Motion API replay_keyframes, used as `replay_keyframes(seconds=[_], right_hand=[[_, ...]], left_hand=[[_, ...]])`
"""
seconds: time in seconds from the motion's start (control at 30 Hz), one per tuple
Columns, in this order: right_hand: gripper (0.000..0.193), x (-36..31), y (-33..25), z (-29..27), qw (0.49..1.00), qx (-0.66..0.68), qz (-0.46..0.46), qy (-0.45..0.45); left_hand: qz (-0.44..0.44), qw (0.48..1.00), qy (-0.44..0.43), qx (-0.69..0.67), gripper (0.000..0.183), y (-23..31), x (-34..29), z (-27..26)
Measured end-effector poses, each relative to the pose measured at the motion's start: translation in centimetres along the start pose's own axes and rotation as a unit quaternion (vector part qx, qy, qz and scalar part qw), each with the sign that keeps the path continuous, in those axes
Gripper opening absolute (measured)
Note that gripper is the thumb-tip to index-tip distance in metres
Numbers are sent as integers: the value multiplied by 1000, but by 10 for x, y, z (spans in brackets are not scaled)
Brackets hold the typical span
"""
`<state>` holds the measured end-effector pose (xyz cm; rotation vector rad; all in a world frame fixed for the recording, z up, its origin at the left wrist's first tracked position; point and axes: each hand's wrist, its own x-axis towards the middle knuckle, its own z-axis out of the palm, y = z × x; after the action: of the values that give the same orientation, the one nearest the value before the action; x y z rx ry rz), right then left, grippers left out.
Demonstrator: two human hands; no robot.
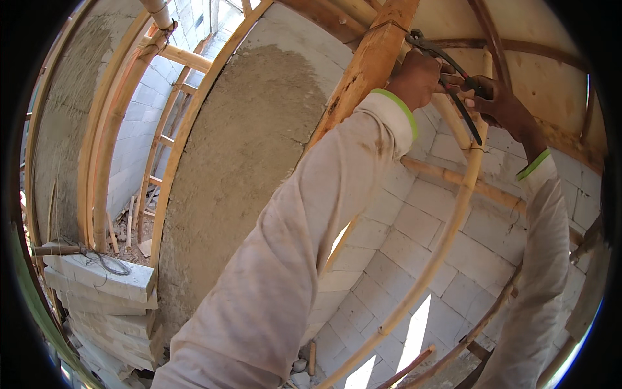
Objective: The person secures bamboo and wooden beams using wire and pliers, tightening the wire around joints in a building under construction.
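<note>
One block wall [421,240] spreads behind the work, and before it a thick timber beam [363,84] slants toward the upper edge, with a slim bamboo pole [447,249] curving upward farther right. Both arms are raised: the left sleeve [285,253] crosses the middle of the view in a long diagonal, while the right sleeve [534,253] climbs steeply along the right side. Between the two hands are dark pincers [448,55], high in the view and just right of the beam. Their long axis slopes from the head at upper left, close by the beam's right edge, to the handles at lower right, one of which hangs lower, its end apart from the other's. The left hand [416,74] is nearer the head and the beam; its wrist is set beside the timber and its fingers are curled, though I cannot tell what they enclose. The right hand [502,110], bent inward at the wrist, grasps the upper handle's end with thumb and fingers. Smallest is the thin wire [387,24] wound around the beam, near the head.
</note>
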<state>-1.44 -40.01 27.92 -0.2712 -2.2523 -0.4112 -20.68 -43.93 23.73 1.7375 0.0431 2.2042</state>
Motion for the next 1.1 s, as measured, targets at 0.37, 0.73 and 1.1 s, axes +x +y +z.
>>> replay_keyframes(seconds=[0.37, 0.73, 1.1], right_hand=[[45, -77, -20, 50, 969, 236, 61, -50], [47, 71, -14, 93, 911, -60, -208, 352], [41, 79, -92, 116, 829, 525, -4, 192]], left_hand=[[4, 1000, 14, -18, 17, -13, -62, 31], [166, 974, 134, 79, 24, 84, -250, -3], [61, 676, 633, 372, 18, 149, -667, -93]])
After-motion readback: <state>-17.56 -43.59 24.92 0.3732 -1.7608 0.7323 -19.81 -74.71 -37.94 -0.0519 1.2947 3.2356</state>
